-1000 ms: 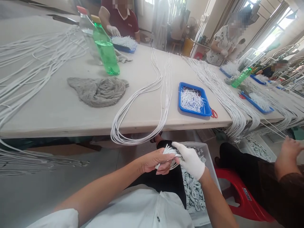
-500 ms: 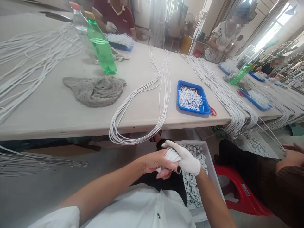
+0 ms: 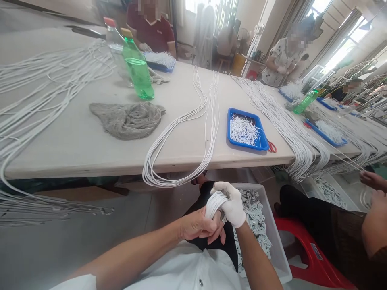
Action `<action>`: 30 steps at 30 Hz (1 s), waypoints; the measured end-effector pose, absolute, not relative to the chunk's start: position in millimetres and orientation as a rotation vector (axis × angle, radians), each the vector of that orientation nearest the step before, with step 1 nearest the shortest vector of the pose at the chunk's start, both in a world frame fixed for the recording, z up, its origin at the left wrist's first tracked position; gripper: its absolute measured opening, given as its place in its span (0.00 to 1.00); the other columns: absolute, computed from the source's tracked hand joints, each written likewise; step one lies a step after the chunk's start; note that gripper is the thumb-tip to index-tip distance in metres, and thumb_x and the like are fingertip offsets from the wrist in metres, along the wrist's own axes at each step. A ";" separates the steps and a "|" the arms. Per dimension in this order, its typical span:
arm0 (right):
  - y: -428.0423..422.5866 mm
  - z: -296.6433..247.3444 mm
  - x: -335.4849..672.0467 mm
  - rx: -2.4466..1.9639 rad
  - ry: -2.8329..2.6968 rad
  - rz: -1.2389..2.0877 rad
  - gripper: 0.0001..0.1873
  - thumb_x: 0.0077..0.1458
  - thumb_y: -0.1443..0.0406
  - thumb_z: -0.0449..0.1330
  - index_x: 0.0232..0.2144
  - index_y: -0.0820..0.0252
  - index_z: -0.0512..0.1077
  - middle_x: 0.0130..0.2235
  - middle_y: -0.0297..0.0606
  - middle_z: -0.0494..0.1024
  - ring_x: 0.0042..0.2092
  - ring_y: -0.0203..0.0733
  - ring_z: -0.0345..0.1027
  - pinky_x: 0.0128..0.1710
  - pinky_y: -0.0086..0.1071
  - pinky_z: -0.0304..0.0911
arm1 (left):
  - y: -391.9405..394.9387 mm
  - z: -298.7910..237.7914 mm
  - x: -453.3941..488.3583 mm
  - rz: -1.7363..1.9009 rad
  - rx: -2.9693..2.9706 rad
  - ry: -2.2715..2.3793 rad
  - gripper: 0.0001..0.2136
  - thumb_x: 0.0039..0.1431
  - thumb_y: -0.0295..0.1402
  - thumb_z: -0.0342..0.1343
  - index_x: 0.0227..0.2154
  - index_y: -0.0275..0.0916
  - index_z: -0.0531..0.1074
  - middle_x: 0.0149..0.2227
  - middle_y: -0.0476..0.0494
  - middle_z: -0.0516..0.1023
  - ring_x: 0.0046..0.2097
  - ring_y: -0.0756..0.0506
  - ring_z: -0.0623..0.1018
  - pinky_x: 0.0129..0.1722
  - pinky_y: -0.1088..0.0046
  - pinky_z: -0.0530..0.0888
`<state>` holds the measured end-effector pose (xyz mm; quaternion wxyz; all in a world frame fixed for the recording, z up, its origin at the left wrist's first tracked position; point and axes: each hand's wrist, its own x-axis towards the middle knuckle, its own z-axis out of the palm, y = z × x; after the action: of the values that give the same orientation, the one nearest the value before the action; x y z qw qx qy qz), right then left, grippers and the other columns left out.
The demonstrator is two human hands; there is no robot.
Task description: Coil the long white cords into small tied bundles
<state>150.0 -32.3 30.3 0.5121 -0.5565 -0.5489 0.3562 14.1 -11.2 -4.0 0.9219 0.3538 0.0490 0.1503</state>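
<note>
I have a coil of white cord (image 3: 215, 202) between my two hands, in front of me and below the near edge of the worktop (image 3: 75, 155). My bare left hand (image 3: 199, 226) is at the lower end of the coil, fingers curled in and thumb pressed close, gripping it. My gloved right hand (image 3: 232, 204) is on the coil's right side, half curled, with the thumb and fingers arching round the top, so the strands bow up between my two hands. How far my right fingertips press in I cannot tell, since the cord hides part of them.

Beyond my hands, a long loop of cord (image 3: 146, 170) runs across the worktop, its rounded end hanging over the near edge. To the right of that loop, set back from the near edge, is a blue tray (image 3: 263, 141) of cord scraps (image 3: 243, 131), with red scissor handles (image 3: 272, 147) poking out by its near right corner. A grey cloth (image 3: 130, 123) lies left of the loop, and a green bottle (image 3: 139, 76) stands behind the cloth. Just right of my knee, below the worktop, a bin (image 3: 274, 237) holds cord bundles (image 3: 256, 217).
</note>
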 end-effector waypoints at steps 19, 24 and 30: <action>-51.3 48.5 133.2 -1.454 -1.286 0.888 0.16 0.43 0.73 0.55 0.38 0.60 0.70 0.31 0.33 0.76 0.32 0.38 0.70 0.34 0.29 0.67 | -23.2 0.5 0.9 0.148 0.554 -0.020 0.20 0.36 0.40 0.68 0.09 0.39 0.61 0.07 0.54 0.55 0.14 0.53 0.57 0.24 0.70 0.60; -54.0 51.9 129.4 -1.386 -1.292 0.957 0.17 0.42 0.73 0.56 0.38 0.58 0.70 0.31 0.33 0.76 0.32 0.37 0.70 0.34 0.29 0.67 | -27.2 4.8 -0.6 0.115 0.507 -0.059 0.20 0.32 0.43 0.68 0.07 0.39 0.62 0.05 0.53 0.53 0.13 0.52 0.56 0.21 0.70 0.57; -52.3 52.8 138.0 -1.420 -1.365 0.839 0.17 0.42 0.73 0.52 0.37 0.58 0.71 0.33 0.34 0.77 0.34 0.38 0.71 0.36 0.30 0.67 | -17.4 7.8 -0.3 0.201 0.533 0.028 0.22 0.37 0.43 0.65 0.08 0.38 0.60 0.07 0.53 0.55 0.14 0.54 0.57 0.24 0.69 0.64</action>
<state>138.0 -52.3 52.8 0.4799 -0.5819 -0.5593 0.3439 -0.3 -17.4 7.8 0.9596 0.2629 0.0137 0.0989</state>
